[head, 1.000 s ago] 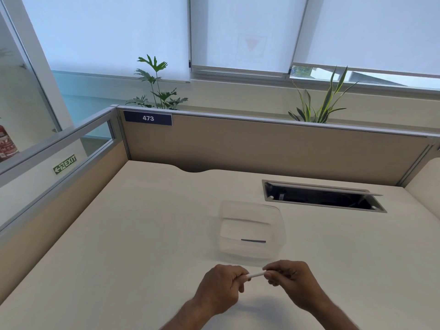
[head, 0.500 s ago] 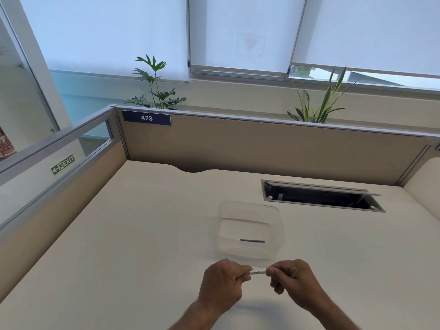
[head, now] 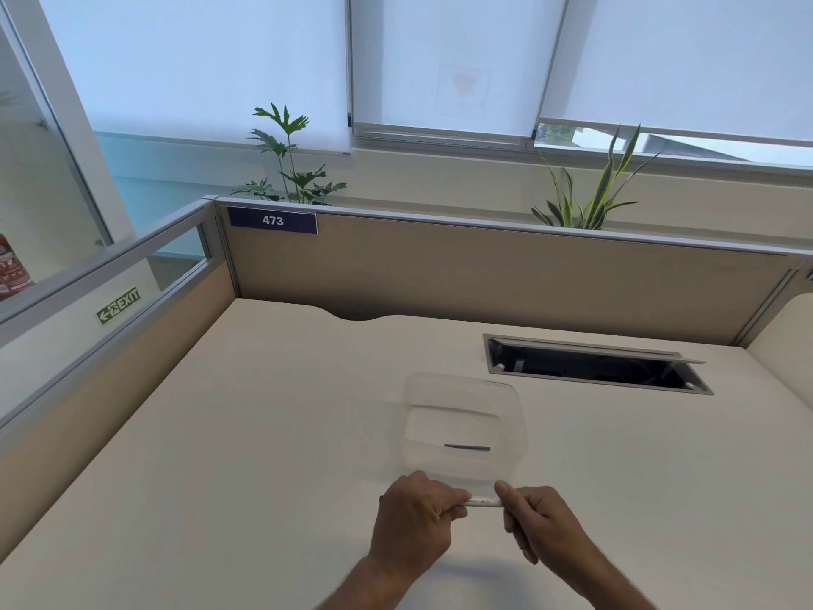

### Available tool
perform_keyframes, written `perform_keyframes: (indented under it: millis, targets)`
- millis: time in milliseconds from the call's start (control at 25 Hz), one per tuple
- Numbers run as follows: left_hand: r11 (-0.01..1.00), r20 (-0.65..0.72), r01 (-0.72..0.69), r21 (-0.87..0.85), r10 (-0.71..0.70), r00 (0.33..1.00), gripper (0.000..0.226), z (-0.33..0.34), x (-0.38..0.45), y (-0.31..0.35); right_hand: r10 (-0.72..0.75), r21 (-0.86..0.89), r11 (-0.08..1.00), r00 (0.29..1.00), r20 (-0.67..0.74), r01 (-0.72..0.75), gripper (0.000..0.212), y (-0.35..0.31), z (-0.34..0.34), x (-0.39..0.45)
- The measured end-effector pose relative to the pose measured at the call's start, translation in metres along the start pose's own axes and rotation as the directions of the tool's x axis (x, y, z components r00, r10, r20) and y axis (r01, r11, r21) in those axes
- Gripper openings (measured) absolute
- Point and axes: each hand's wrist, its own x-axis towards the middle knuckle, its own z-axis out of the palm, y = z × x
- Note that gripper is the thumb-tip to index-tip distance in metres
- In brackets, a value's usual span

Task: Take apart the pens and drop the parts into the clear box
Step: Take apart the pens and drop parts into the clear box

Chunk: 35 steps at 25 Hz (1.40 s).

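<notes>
A thin white pen lies level between my two hands, just in front of the clear box. My left hand grips the pen's left end, with most of that end hidden in the fist. My right hand pinches the right end between thumb and fingers. Only a short stretch of the pen shows between them. Inside the box, a dark thin pen part rests on the bottom.
An open cable hatch is cut into the beige desk behind the box on the right. Partition walls close the desk at the back and on the left. Two plants stand behind the back partition.
Both hands stayed on the pen and shifted slightly; the pen went from tilted to level, and the visible stretch between the hands is now a bit longer than half a second ago.
</notes>
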Motion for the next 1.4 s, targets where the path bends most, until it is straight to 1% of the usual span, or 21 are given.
perform_keyframes:
  millis: [40, 120, 240, 320, 440, 520, 600, 680, 800, 920, 1120, 1160, 1240, 1320, 1400]
  targets:
    - [1.0, 0.009, -0.009, 0.0, 0.009, 1.0, 0.024, 0.001, -0.001, 0.0, 0.007, -0.013, 1.0, 1.0, 0.004, -0.007, 0.054, 0.0, 0.0, 0.001]
    - [1.0, 0.077, 0.003, -0.023, -0.001, 0.997, 0.022, 0.0, -0.002, 0.0, -0.011, -0.024, 1.0, 1.0, -0.002, 0.011, 0.052, 0.003, -0.002, 0.001]
    - [0.999, 0.168, 0.029, -0.019, -0.025, 0.986, 0.03, -0.003, -0.002, 0.002, -0.098, 0.001, 0.995, 0.995, 0.032, 0.098, 0.036, 0.01, -0.002, -0.002]
    - [0.997, 0.22, 0.061, -0.041, -0.05, 0.974, 0.032, -0.006, 0.0, 0.003, -0.127, 0.021, 0.992, 0.989, 0.072, 0.126, 0.03, 0.014, -0.003, -0.004]
    - [0.987, 0.331, 0.112, -0.116, -0.067, 0.941, 0.023, -0.008, 0.002, 0.001, -0.148, -0.004, 0.989, 0.985, 0.086, 0.149, 0.032, 0.018, -0.003, -0.005]
    - [0.983, 0.369, 0.121, -0.137, -0.063, 0.927, 0.022, -0.009, 0.002, 0.001, -0.161, -0.062, 0.984, 0.985, 0.069, 0.166, 0.036, 0.019, -0.001, -0.007]
    - [0.988, 0.341, 0.097, -0.117, -0.052, 0.939, 0.021, -0.008, 0.002, 0.003, -0.155, -0.096, 0.983, 0.987, 0.033, 0.158, 0.043, 0.017, 0.0, -0.009]
    - [0.995, 0.268, 0.054, -0.083, -0.03, 0.963, 0.018, -0.008, 0.002, 0.006, -0.132, -0.112, 0.985, 0.991, 0.0, 0.131, 0.046, 0.012, 0.001, -0.008]
    - [0.998, 0.167, -0.011, -0.057, 0.021, 0.986, 0.015, -0.006, 0.001, 0.005, -0.094, -0.092, 0.991, 0.995, 0.016, 0.095, 0.049, 0.009, 0.003, -0.005]
    - [0.998, 0.097, -0.062, -0.02, 0.064, 0.993, 0.019, -0.005, 0.001, 0.004, -0.038, -0.018, 0.999, 0.998, 0.047, 0.039, 0.055, 0.009, 0.006, -0.004]
    - [0.993, 0.072, -0.107, 0.045, 0.104, 0.992, 0.016, -0.01, 0.009, 0.005, 0.089, 0.155, 0.982, 0.988, 0.124, -0.108, 0.057, -0.006, 0.006, -0.007]
    - [0.993, 0.068, -0.114, 0.043, 0.111, 0.991, 0.016, -0.011, 0.011, 0.006, 0.106, 0.162, 0.978, 0.984, 0.143, -0.128, 0.059, -0.008, 0.004, -0.008]
    - [0.993, 0.068, -0.119, 0.03, 0.116, 0.991, 0.019, -0.012, 0.013, 0.006, 0.148, 0.106, 0.981, 0.978, 0.147, -0.164, 0.067, -0.01, 0.001, -0.007]
    - [0.991, 0.061, -0.126, 0.034, 0.123, 0.99, 0.022, -0.012, 0.013, 0.006, 0.133, 0.025, 0.99, 0.985, 0.111, -0.136, 0.073, -0.009, -0.002, -0.004]
    - [0.993, 0.086, -0.116, 0.035, 0.113, 0.99, 0.024, -0.013, 0.013, 0.004, 0.041, 0.043, 0.998, 0.999, 0.021, -0.042, 0.067, -0.004, -0.003, -0.001]
